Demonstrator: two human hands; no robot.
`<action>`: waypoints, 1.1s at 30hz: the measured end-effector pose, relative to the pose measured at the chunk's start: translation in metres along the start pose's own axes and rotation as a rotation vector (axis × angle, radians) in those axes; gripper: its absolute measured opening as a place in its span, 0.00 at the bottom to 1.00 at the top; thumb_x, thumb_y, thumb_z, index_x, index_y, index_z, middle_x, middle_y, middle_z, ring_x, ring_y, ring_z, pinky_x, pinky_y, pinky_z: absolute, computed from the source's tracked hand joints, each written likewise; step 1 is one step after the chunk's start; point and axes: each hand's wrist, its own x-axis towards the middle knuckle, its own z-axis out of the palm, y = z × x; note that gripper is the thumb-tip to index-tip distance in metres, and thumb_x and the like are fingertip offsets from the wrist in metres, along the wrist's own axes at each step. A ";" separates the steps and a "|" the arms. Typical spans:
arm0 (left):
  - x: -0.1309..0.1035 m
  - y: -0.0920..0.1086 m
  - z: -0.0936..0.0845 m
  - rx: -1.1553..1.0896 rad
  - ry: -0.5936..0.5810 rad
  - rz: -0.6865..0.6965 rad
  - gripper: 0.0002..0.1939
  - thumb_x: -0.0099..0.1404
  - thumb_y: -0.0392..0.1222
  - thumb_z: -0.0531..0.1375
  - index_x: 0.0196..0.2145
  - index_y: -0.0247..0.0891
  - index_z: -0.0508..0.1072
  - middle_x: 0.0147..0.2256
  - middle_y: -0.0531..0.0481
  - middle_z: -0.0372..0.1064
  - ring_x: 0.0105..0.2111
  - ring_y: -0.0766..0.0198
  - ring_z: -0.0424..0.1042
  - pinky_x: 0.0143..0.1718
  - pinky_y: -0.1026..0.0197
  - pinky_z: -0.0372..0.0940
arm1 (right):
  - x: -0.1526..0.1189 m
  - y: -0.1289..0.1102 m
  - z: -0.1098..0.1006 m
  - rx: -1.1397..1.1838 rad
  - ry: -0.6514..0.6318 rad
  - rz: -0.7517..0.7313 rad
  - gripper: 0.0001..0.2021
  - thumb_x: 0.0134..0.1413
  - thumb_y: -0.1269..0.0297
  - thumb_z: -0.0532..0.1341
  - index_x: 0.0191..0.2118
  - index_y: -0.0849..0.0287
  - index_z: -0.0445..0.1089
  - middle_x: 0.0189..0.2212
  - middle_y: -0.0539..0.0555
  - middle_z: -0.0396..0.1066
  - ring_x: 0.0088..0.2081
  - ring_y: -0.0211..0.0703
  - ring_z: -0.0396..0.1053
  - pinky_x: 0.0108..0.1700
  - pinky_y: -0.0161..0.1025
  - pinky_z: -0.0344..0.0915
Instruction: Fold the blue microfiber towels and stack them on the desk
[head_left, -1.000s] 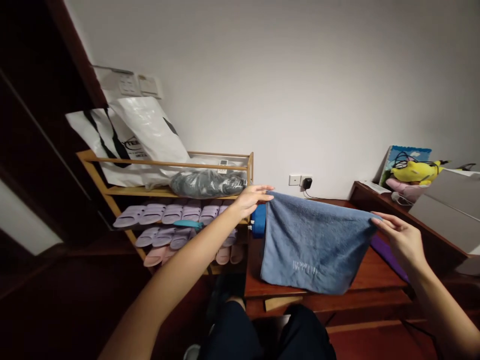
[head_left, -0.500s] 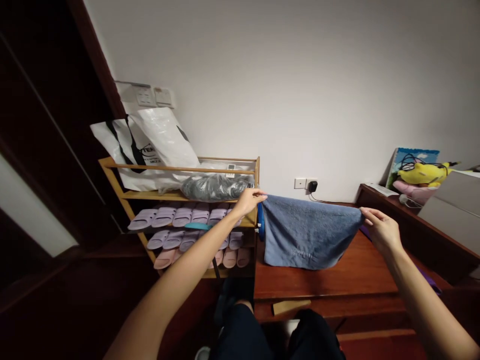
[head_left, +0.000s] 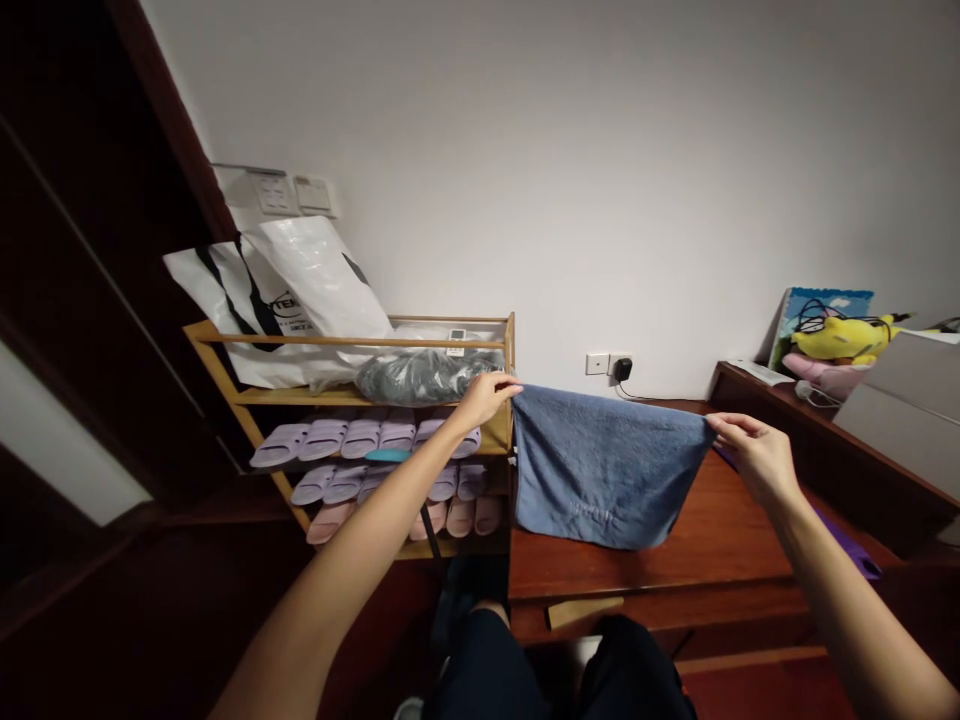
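Note:
A blue towel [head_left: 607, 470] hangs stretched between my two hands, its upper edge nearly straight and sagging a little to the right. My left hand [head_left: 484, 400] pinches the upper left corner between thumb and fingers. At the upper right corner, my right hand [head_left: 756, 455] is closed on the cloth in the same way. Raised lettering shows faintly near the towel's lower edge. Below and behind it is the reddish-brown wooden desk [head_left: 637, 570]; whether the lower edge touches the top I cannot tell.
Left stands a wooden shoe rack [head_left: 240, 397] with lilac slippers [head_left: 322, 440], pink slippers [head_left: 460, 515] and white bags [head_left: 315, 280]. A black plug [head_left: 622, 369] sits in the wall socket. On the right are a yellow plush toy [head_left: 840, 340], pale boxes [head_left: 900, 400] and a purple object [head_left: 851, 550].
Both hands and the towel have shifted slightly left, and the towel's lower edge hangs slightly lower in view. More of the purple object shows at right. The grip on both corners is unchanged.

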 end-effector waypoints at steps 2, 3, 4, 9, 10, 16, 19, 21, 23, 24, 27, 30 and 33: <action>0.000 0.001 0.000 0.009 -0.007 0.017 0.09 0.55 0.46 0.61 0.30 0.39 0.78 0.34 0.48 0.77 0.36 0.57 0.72 0.43 0.58 0.62 | -0.004 -0.002 0.001 -0.083 0.048 -0.090 0.19 0.35 0.51 0.71 0.32 0.59 0.75 0.28 0.53 0.76 0.32 0.45 0.73 0.39 0.39 0.71; 0.000 0.002 -0.001 0.011 -0.011 0.025 0.09 0.56 0.46 0.61 0.30 0.39 0.78 0.34 0.48 0.76 0.36 0.57 0.72 0.43 0.59 0.62 | -0.006 -0.003 0.001 -0.122 0.064 -0.137 0.20 0.35 0.51 0.71 0.33 0.59 0.75 0.29 0.54 0.76 0.34 0.47 0.73 0.41 0.40 0.71; 0.000 0.003 -0.001 0.013 -0.013 0.031 0.10 0.56 0.47 0.61 0.30 0.39 0.78 0.33 0.48 0.76 0.36 0.58 0.72 0.43 0.59 0.62 | -0.007 -0.003 0.002 -0.152 0.077 -0.178 0.20 0.35 0.50 0.71 0.34 0.59 0.75 0.30 0.54 0.76 0.35 0.48 0.74 0.42 0.42 0.71; 0.000 0.008 -0.006 0.010 -0.039 0.051 0.11 0.57 0.48 0.60 0.29 0.38 0.76 0.31 0.49 0.75 0.34 0.60 0.71 0.40 0.62 0.62 | -0.010 -0.003 0.003 -0.206 0.123 -0.256 0.24 0.37 0.48 0.69 0.40 0.58 0.75 0.34 0.56 0.77 0.40 0.52 0.74 0.46 0.45 0.69; 0.000 0.009 -0.007 0.008 -0.048 0.053 0.12 0.57 0.49 0.60 0.28 0.38 0.76 0.30 0.50 0.74 0.33 0.60 0.70 0.39 0.62 0.62 | -0.009 -0.003 0.003 -0.222 0.139 -0.256 0.23 0.37 0.48 0.69 0.39 0.57 0.75 0.34 0.56 0.77 0.39 0.52 0.74 0.46 0.45 0.69; -0.007 0.019 -0.015 -0.006 -0.103 0.063 0.15 0.59 0.52 0.58 0.25 0.37 0.71 0.25 0.54 0.68 0.29 0.64 0.66 0.34 0.64 0.60 | -0.008 -0.006 -0.002 -0.433 0.248 -0.303 0.20 0.41 0.46 0.66 0.36 0.55 0.75 0.30 0.54 0.77 0.38 0.52 0.74 0.43 0.44 0.69; -0.013 0.031 -0.019 -0.030 -0.127 0.067 0.16 0.59 0.53 0.57 0.25 0.38 0.69 0.24 0.55 0.64 0.28 0.65 0.63 0.33 0.65 0.59 | -0.007 -0.007 -0.008 -0.436 0.248 -0.268 0.20 0.38 0.47 0.68 0.35 0.55 0.75 0.29 0.53 0.76 0.36 0.51 0.74 0.39 0.41 0.69; -0.017 0.040 -0.023 -0.041 -0.143 0.062 0.17 0.59 0.54 0.57 0.24 0.38 0.68 0.24 0.55 0.63 0.28 0.65 0.62 0.32 0.65 0.58 | -0.006 -0.007 -0.013 -0.418 0.235 -0.240 0.20 0.36 0.47 0.69 0.34 0.55 0.75 0.29 0.52 0.76 0.35 0.50 0.74 0.37 0.40 0.69; -0.021 0.049 -0.027 -0.045 -0.149 0.064 0.17 0.58 0.55 0.58 0.24 0.38 0.68 0.24 0.54 0.62 0.28 0.65 0.62 0.32 0.64 0.58 | -0.006 -0.009 -0.019 -0.395 0.187 -0.208 0.19 0.35 0.46 0.69 0.32 0.55 0.75 0.28 0.52 0.75 0.32 0.48 0.73 0.35 0.39 0.68; -0.022 0.053 -0.031 -0.047 -0.150 0.072 0.17 0.58 0.56 0.58 0.24 0.38 0.69 0.24 0.54 0.63 0.28 0.64 0.62 0.32 0.64 0.59 | -0.007 -0.012 -0.021 -0.382 0.150 -0.189 0.19 0.34 0.46 0.69 0.31 0.55 0.74 0.27 0.51 0.74 0.31 0.46 0.72 0.34 0.38 0.68; -0.028 0.065 -0.043 -0.068 -0.170 0.094 0.18 0.58 0.56 0.59 0.23 0.38 0.70 0.25 0.52 0.64 0.28 0.63 0.63 0.33 0.63 0.60 | -0.013 -0.023 -0.028 -0.326 0.050 -0.164 0.18 0.31 0.48 0.71 0.26 0.55 0.73 0.28 0.51 0.72 0.32 0.44 0.70 0.33 0.37 0.67; -0.035 0.076 -0.056 -0.127 -0.255 0.076 0.18 0.53 0.58 0.63 0.21 0.39 0.72 0.25 0.50 0.67 0.29 0.61 0.66 0.35 0.60 0.63 | -0.021 -0.036 -0.033 -0.167 -0.056 -0.139 0.16 0.30 0.52 0.73 0.25 0.54 0.71 0.40 0.52 0.72 0.40 0.47 0.70 0.38 0.37 0.69; -0.044 0.084 -0.064 -0.266 -0.305 0.029 0.21 0.47 0.61 0.66 0.18 0.40 0.73 0.27 0.46 0.70 0.31 0.56 0.69 0.38 0.55 0.65 | -0.027 -0.042 -0.037 -0.014 -0.160 -0.031 0.14 0.34 0.55 0.72 0.27 0.54 0.70 0.36 0.52 0.72 0.34 0.42 0.70 0.32 0.34 0.69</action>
